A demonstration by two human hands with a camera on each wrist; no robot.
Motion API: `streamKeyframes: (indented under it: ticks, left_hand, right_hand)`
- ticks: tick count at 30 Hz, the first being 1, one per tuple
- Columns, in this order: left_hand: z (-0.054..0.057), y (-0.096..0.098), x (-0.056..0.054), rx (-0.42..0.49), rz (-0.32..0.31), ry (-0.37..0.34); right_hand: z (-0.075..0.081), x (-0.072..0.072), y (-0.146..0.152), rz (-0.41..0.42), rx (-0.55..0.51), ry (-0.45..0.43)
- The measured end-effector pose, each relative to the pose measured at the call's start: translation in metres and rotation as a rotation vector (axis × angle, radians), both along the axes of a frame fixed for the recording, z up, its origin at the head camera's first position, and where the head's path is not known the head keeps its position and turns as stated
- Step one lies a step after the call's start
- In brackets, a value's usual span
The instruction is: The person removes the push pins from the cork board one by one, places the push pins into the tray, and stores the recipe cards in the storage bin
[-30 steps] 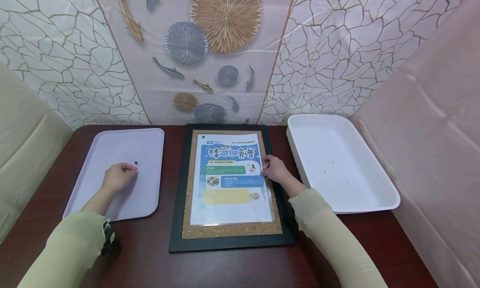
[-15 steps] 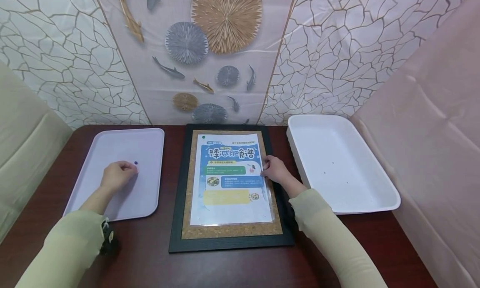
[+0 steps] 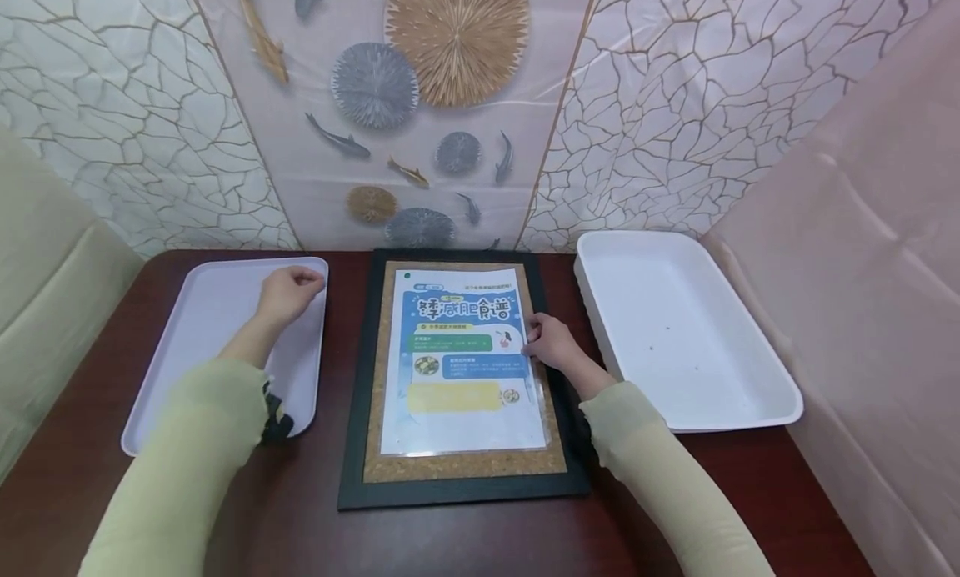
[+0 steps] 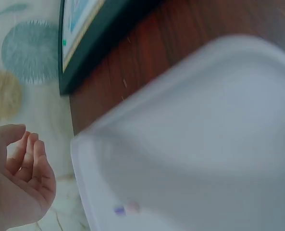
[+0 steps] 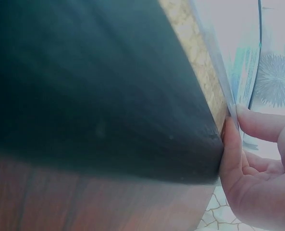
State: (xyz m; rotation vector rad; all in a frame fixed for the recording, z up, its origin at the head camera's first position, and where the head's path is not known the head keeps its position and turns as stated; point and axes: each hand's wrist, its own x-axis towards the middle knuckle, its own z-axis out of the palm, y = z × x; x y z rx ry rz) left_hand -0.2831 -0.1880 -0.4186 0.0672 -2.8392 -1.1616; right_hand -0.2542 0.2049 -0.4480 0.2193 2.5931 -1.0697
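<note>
My left hand [image 3: 288,293] is over the far right corner of the lilac tray [image 3: 191,343]. Its thumb tip meets the index fingertip; I cannot tell whether something small sits between them. In the left wrist view a small blue object [image 4: 119,210] and a blurred pinkish one [image 4: 133,207] lie in the tray. At the centre, a laminated poster [image 3: 457,398] lies on a black-framed cork board [image 3: 465,467], with a green round pin [image 3: 407,275] at its upper left corner. My right hand [image 3: 551,341] pinches the poster's right edge between thumb and fingers.
A deep white tub [image 3: 675,310] with a few dark specks stands to the right of the board. Behind the dark red wooden table [image 3: 420,544] hangs a patterned cloth [image 3: 637,118]. Beige cloth sides [image 3: 885,252] close in the space.
My left hand has left the middle of the tray and moved right and away from me, to the tray's far right corner. The right hand stays on the poster's edge.
</note>
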Motion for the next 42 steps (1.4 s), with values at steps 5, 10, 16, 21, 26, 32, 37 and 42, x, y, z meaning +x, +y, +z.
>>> streamKeyframes:
  ticks: [5,10,16,21,26,32,37,42]
  left_hand:
    - [0.001,0.033,-0.017,0.046,-0.043,-0.081]
    - [-0.006,0.056,-0.032,0.099,-0.071,-0.156]
    - [-0.016,0.072,-0.045,0.075,-0.065,-0.168]
    - [-0.021,0.087,-0.052,0.047,-0.076,-0.182]
    - [-0.026,0.099,-0.059,-0.016,-0.097,-0.215]
    - [-0.028,0.112,-0.059,-0.140,-0.073,-0.205]
    - [-0.028,0.122,-0.060,-0.265,-0.070,-0.178]
    - [-0.031,0.127,-0.061,-0.320,-0.078,-0.163]
  right_hand:
    - [-0.001,0.000,0.000,0.013,0.014,0.006]
    - [-0.001,0.000,0.001,0.015,0.039,0.017]
    - [0.000,0.001,0.001,0.009,0.028,0.017]
    - [-0.001,0.001,0.000,0.002,0.024,0.027]
    - [-0.002,0.000,0.000,0.000,0.029,0.022]
    - [-0.004,0.000,0.000,-0.003,0.048,0.025]
    - [-0.006,-0.001,0.001,-0.005,0.049,0.023]
    - [-0.006,-0.001,0.001,-0.006,0.048,0.020]
